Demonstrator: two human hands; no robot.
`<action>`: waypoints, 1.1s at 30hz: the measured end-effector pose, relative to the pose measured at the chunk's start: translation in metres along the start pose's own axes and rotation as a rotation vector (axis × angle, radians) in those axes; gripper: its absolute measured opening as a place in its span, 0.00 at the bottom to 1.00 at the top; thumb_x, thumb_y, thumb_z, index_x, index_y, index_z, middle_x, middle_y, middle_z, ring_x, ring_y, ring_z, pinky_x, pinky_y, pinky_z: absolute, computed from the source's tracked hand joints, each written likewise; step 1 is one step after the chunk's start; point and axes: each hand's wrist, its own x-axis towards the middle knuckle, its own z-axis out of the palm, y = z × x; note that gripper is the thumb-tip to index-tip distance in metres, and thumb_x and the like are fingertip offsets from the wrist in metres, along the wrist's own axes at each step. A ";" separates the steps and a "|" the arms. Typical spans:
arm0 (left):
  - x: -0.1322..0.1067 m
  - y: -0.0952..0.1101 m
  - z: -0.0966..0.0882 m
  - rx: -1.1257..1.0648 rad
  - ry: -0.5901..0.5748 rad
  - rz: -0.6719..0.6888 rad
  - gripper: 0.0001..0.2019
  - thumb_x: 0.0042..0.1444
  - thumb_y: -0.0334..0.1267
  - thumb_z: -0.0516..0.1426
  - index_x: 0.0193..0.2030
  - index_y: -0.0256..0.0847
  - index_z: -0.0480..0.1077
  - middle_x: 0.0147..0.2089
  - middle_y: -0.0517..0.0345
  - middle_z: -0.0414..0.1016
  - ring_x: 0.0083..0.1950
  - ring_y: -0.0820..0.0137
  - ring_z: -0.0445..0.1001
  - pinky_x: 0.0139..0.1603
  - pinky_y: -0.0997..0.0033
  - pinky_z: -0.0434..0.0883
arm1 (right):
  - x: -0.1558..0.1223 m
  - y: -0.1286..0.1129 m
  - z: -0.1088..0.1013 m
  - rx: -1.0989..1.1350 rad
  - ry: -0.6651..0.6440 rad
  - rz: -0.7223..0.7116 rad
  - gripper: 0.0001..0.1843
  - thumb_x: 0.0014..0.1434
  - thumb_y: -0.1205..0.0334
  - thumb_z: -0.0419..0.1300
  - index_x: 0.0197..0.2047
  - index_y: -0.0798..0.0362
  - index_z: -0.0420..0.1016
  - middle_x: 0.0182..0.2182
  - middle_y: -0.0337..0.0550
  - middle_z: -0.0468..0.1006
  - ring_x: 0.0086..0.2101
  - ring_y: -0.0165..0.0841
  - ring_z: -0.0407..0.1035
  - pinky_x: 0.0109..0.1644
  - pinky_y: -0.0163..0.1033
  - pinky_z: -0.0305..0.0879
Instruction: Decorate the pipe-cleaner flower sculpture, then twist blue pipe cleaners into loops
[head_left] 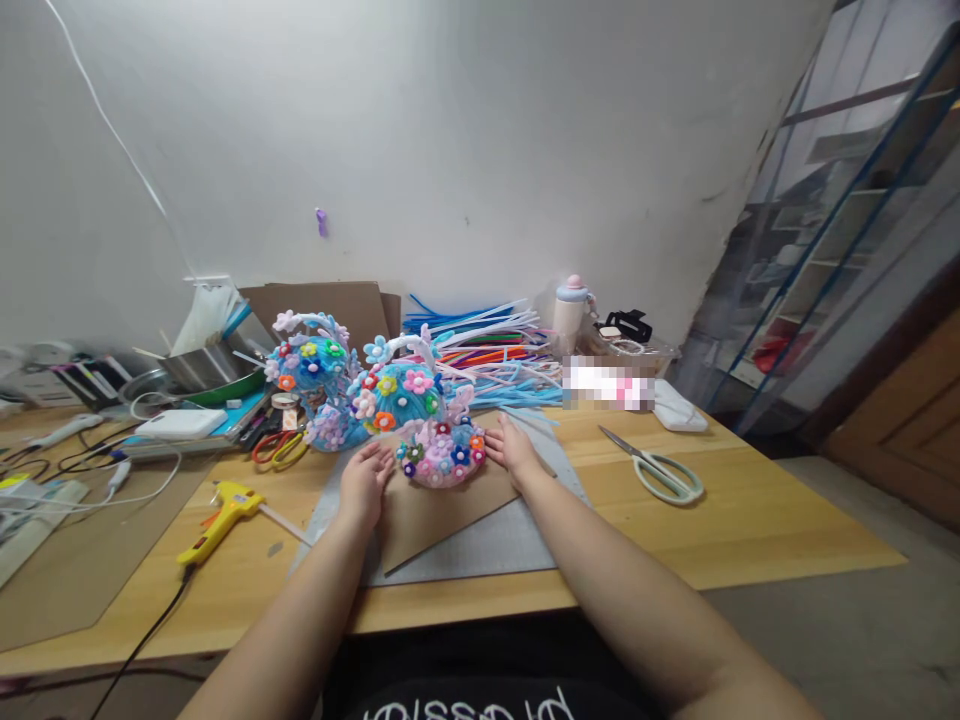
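Note:
A pink fuzzy dome covered with small pipe-cleaner flowers (442, 455) sits on a brown cardboard sheet (435, 515) over a grey mat (480, 545). My left hand (365, 480) lies flat on the cardboard at the dome's left side, fingers stretched out. My right hand (510, 448) rests at its right side, fingers extended and touching its edge. Behind it stand two blue flower baskets with handles, one in the middle (401, 390) and one further left (311, 375).
A yellow glue gun (217, 520) with its cord lies on the left of the wooden table (750, 520). White-handled scissors (660, 468) lie to the right, red-handled scissors (277, 448) to the left. Pipe cleaners (487, 350), a bottle (570, 310), a metal bowl (199, 365) and cables crowd the back.

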 end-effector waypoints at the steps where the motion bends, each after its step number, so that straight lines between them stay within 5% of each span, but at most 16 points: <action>1: -0.001 0.005 -0.002 0.004 0.075 0.084 0.08 0.58 0.34 0.54 0.44 0.36 0.66 0.42 0.55 0.70 0.40 0.69 0.71 0.40 0.65 0.71 | 0.000 0.000 0.000 -0.005 0.005 0.005 0.23 0.63 0.53 0.47 0.57 0.55 0.59 0.45 0.58 0.73 0.38 0.35 0.74 0.42 0.42 0.70; 4: -0.002 0.036 -0.004 0.004 0.259 0.370 0.15 0.50 0.25 0.52 0.46 0.41 0.62 0.43 0.57 0.67 0.47 0.69 0.69 0.49 0.66 0.67 | 0.001 0.000 0.000 -0.021 0.020 0.020 0.22 0.64 0.53 0.47 0.58 0.53 0.59 0.46 0.55 0.72 0.39 0.34 0.73 0.42 0.40 0.70; 7: -0.004 0.086 -0.002 0.020 0.262 0.571 0.19 0.46 0.25 0.52 0.47 0.42 0.63 0.44 0.58 0.68 0.49 0.69 0.68 0.54 0.67 0.64 | 0.002 0.000 0.000 -0.022 0.016 0.024 0.20 0.64 0.54 0.49 0.56 0.52 0.60 0.46 0.50 0.72 0.40 0.33 0.72 0.42 0.42 0.69; 9: -0.008 0.120 0.003 0.074 0.146 0.644 0.16 0.46 0.28 0.53 0.43 0.42 0.68 0.43 0.59 0.71 0.48 0.68 0.69 0.54 0.68 0.64 | 0.003 0.000 0.001 -0.017 0.009 0.026 0.19 0.63 0.55 0.51 0.54 0.54 0.63 0.47 0.48 0.71 0.41 0.34 0.70 0.43 0.44 0.69; 11: -0.014 0.148 0.009 0.254 -0.090 0.709 0.12 0.49 0.33 0.53 0.41 0.40 0.72 0.42 0.57 0.74 0.49 0.65 0.69 0.54 0.66 0.63 | 0.004 0.000 0.001 -0.013 0.002 0.027 0.18 0.62 0.56 0.54 0.52 0.55 0.65 0.47 0.47 0.70 0.42 0.35 0.69 0.44 0.46 0.68; 14: -0.020 0.174 0.020 0.445 -0.305 0.748 0.14 0.52 0.38 0.53 0.43 0.40 0.74 0.46 0.56 0.75 0.51 0.63 0.69 0.57 0.63 0.61 | 0.004 0.000 0.001 -0.011 -0.005 0.026 0.17 0.61 0.57 0.54 0.52 0.55 0.65 0.48 0.47 0.69 0.43 0.35 0.68 0.45 0.47 0.68; 24: -0.001 0.178 0.043 0.445 -0.509 0.497 0.18 0.46 0.35 0.55 0.44 0.40 0.76 0.43 0.55 0.77 0.50 0.61 0.70 0.55 0.64 0.62 | -0.003 -0.002 0.004 -0.025 -0.015 0.013 0.17 0.61 0.57 0.54 0.51 0.55 0.66 0.47 0.47 0.70 0.42 0.35 0.68 0.44 0.46 0.68; 29: -0.007 0.171 0.050 0.342 -0.572 0.421 0.19 0.42 0.34 0.56 0.43 0.38 0.76 0.33 0.58 0.78 0.39 0.62 0.74 0.45 0.63 0.69 | -0.003 -0.002 0.005 -0.026 -0.014 0.009 0.17 0.61 0.57 0.54 0.51 0.55 0.66 0.47 0.47 0.70 0.42 0.34 0.68 0.43 0.45 0.69; 33: -0.016 0.170 0.061 0.341 -0.627 0.393 0.18 0.41 0.34 0.57 0.41 0.38 0.77 0.35 0.57 0.78 0.40 0.62 0.74 0.46 0.62 0.69 | -0.003 0.001 0.004 -0.022 -0.025 -0.003 0.17 0.61 0.57 0.54 0.51 0.55 0.66 0.46 0.47 0.70 0.41 0.34 0.69 0.43 0.45 0.69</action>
